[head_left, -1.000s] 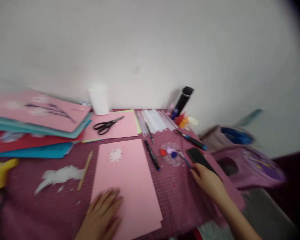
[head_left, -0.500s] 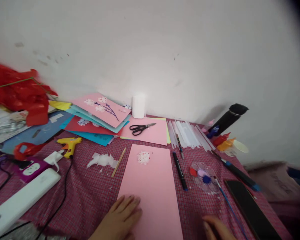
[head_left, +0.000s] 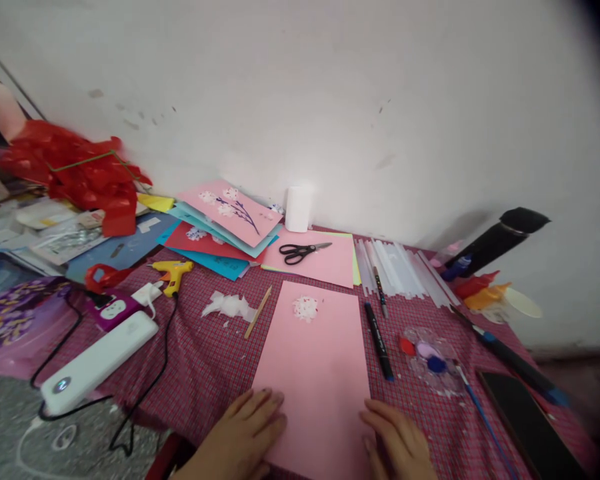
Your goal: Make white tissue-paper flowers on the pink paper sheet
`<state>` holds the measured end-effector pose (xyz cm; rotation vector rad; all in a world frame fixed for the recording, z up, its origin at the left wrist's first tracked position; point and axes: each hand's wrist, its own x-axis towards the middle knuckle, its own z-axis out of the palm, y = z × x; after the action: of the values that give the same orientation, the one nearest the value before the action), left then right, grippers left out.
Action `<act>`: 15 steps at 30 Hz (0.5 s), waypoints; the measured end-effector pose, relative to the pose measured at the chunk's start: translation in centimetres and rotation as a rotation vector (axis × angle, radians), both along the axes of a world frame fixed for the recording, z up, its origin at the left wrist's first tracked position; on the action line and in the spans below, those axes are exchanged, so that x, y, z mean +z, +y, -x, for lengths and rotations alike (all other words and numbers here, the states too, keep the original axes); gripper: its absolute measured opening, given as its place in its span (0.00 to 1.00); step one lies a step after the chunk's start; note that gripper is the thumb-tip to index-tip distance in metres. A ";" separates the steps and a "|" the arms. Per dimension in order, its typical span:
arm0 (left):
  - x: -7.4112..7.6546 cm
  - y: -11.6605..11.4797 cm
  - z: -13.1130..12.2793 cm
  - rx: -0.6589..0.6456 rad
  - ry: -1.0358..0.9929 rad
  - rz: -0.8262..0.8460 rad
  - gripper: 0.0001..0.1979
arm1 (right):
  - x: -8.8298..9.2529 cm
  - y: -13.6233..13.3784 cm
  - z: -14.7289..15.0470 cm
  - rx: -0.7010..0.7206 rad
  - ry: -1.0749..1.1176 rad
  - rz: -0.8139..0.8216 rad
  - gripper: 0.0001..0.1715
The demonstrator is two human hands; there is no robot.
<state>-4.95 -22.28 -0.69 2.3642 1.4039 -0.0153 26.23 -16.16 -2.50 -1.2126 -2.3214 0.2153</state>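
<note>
A pink sheet of paper (head_left: 317,363) lies on the red checked cloth (head_left: 205,360), with a small white paper flower (head_left: 305,308) near its far end. My left hand (head_left: 245,437) rests flat on the sheet's near left edge, fingers spread. On the near right edge lies my right hand (head_left: 397,440), fingers stretched out and holding nothing. A black marker (head_left: 379,331) sits just right of the sheet.
Around the sheet are black scissors (head_left: 303,251) on another pink sheet, a wooden stick (head_left: 258,311), white scraps (head_left: 227,305), a yellow glue gun (head_left: 173,273), a paint palette (head_left: 427,350), a brush (head_left: 483,417), a black phone (head_left: 527,423), stacked coloured cards (head_left: 220,223) and a white power bank (head_left: 97,360).
My right hand left the phone area and came down onto the pink sheet's near right edge. The view swung left, showing more of the table's left side. My left hand stayed put.
</note>
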 end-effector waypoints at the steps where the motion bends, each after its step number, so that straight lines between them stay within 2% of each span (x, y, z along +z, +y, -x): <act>1: 0.5 0.0 -0.1 0.006 0.003 0.004 0.34 | 0.5 0.4 0.4 0.057 -0.061 0.014 0.14; 4: 1.6 0.0 -0.1 0.009 0.005 0.006 0.34 | 2.2 0.9 1.8 0.044 -0.136 0.069 0.13; 6: 1.6 -0.1 0.0 0.011 -0.012 -0.013 0.34 | 3.1 0.9 2.5 0.001 -0.135 0.086 0.12; 8: 1.5 -0.1 0.2 0.019 -0.034 -0.033 0.34 | 3.4 0.9 2.6 0.017 -0.138 0.115 0.11; 11: 1.6 0.0 0.1 0.018 -0.046 -0.019 0.32 | 2.8 1.0 2.0 0.050 -0.108 0.113 0.12; 15: 3.0 0.3 -0.4 0.002 -0.053 0.002 0.29 | 1.4 1.5 1.1 0.094 -0.074 0.121 0.12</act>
<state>-4.58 -21.96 2.34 2.3438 1.3803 0.0461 25.08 -14.62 -1.15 -1.1884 -2.4629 0.3540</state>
